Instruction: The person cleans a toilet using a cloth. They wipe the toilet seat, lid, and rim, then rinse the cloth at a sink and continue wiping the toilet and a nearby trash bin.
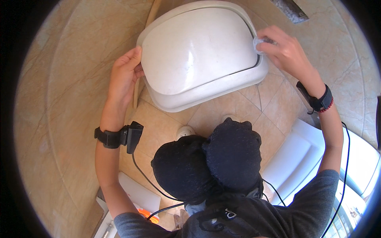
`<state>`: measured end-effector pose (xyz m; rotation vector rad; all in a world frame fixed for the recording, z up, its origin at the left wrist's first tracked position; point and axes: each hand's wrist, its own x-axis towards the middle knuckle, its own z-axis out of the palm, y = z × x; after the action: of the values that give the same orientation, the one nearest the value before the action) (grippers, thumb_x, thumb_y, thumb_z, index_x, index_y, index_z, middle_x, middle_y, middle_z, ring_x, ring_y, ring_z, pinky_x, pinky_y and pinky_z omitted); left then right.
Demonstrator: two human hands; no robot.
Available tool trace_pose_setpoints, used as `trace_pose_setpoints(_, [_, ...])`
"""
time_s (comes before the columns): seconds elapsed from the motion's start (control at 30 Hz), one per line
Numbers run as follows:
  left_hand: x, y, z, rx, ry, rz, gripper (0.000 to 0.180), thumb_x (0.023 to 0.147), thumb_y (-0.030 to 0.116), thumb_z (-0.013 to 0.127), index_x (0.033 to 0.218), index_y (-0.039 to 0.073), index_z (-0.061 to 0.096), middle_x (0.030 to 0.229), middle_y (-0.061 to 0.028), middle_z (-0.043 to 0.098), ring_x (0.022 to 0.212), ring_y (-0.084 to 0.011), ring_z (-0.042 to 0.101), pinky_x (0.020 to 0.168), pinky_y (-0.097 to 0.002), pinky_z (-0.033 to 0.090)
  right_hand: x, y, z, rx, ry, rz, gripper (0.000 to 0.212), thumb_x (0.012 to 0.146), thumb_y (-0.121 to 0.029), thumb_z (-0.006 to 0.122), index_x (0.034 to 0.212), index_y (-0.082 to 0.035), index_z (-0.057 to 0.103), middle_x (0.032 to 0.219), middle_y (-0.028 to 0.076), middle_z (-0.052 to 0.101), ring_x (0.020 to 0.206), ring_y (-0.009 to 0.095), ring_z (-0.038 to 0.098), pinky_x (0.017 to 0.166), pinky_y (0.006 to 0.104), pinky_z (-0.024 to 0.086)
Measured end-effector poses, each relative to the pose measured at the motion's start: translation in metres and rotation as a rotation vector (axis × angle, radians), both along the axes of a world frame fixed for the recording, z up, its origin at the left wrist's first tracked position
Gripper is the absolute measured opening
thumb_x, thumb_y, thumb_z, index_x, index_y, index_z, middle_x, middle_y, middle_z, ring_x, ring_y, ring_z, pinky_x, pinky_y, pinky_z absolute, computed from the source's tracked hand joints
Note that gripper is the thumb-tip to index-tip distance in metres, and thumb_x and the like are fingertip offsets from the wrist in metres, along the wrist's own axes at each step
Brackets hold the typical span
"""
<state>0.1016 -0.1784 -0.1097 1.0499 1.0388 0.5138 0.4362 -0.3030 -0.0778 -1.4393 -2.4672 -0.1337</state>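
In front of my knees stands a large white plastic bin with a rounded lid [194,49] set in a wide rim [206,93]. The dark gap around the lid shows most along its right side. My left hand [125,75] grips the left side of the rim, thumb uppermost and the other fingers partly hidden behind the edge. At the lid's right edge, my right hand [285,51] pinches a small crumpled piece, whitish and see-through like thin plastic [258,45]. That piece touches the edge by the gap. The bin's lower body is hidden beneath the rim.
Beige tiles [246,103] cover the floor and walls. A glossy white fixture [295,152] stands close by my right arm. Beside my left elbow are a white box-like thing [139,192] and something orange [152,216]. Black cables [151,180] trail from both wristbands.
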Motion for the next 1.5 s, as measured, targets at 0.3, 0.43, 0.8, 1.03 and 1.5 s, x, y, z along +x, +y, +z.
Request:
trace_pose_setpoints(0.3, [0.000, -0.003, 0.000, 0.024, 0.033, 0.035, 0.032, 0.090, 0.030, 0.048, 0.104, 0.002, 0.057, 0.093, -0.0043, 0.062, 0.079, -0.0107, 0.059, 0.071, -0.0253, 0.045, 0.016, 0.018, 0.012, 0.012, 0.347, -0.390, 0.019, 0.074, -0.002, 0.057, 0.091, -0.006, 0.064, 0.089, 0.005, 0.059, 0.077, 0.015, 0.058, 0.067, 0.0243, 0.046])
trace_pose_setpoints(0.43, [-0.004, -0.001, 0.000, 0.024, 0.026, 0.025, 0.032, 0.090, 0.030, 0.048, 0.105, 0.002, 0.057, 0.093, -0.0040, 0.062, 0.080, -0.0111, 0.058, 0.072, -0.0259, 0.045, 0.014, 0.022, 0.004, -0.193, 0.676, -0.580, 0.021, 0.071, -0.006, 0.059, 0.092, -0.005, 0.065, 0.078, 0.004, 0.062, 0.071, 0.012, 0.058, 0.060, 0.0245, 0.047])
trace_pose_setpoints(0.8, [-0.001, -0.001, -0.003, 0.021, -0.040, -0.016, 0.031, 0.090, 0.028, 0.048, 0.105, 0.003, 0.057, 0.094, -0.0032, 0.061, 0.080, -0.0104, 0.058, 0.073, -0.0240, 0.044, -0.028, 0.034, -0.012, -0.270, 0.763, -0.638, 0.026, 0.069, -0.013, 0.061, 0.093, -0.001, 0.064, 0.075, 0.009, 0.064, 0.068, 0.015, 0.061, 0.065, 0.0266, 0.047])
trace_pose_setpoints(1.03, [-0.003, 0.000, 0.000, 0.036, -0.055, -0.039, 0.032, 0.089, 0.029, 0.048, 0.105, 0.002, 0.056, 0.093, -0.0036, 0.061, 0.079, -0.0102, 0.057, 0.072, -0.0230, 0.044, -0.068, 0.032, 0.008, -0.037, 0.480, -0.446, 0.021, 0.074, -0.006, 0.057, 0.093, -0.003, 0.064, 0.082, 0.007, 0.060, 0.068, 0.018, 0.059, 0.063, 0.0262, 0.047])
trace_pose_setpoints(1.5, [-0.003, 0.002, -0.005, 0.107, -0.075, -0.089, 0.032, 0.090, 0.031, 0.046, 0.107, 0.005, 0.055, 0.094, -0.0012, 0.061, 0.080, -0.0082, 0.057, 0.072, -0.0219, 0.044, -0.177, 0.013, 0.022, -0.515, 0.490, 0.402, 0.014, 0.066, -0.003, 0.058, 0.078, -0.004, 0.065, 0.076, 0.009, 0.059, 0.066, 0.024, 0.059, 0.061, 0.0306, 0.050])
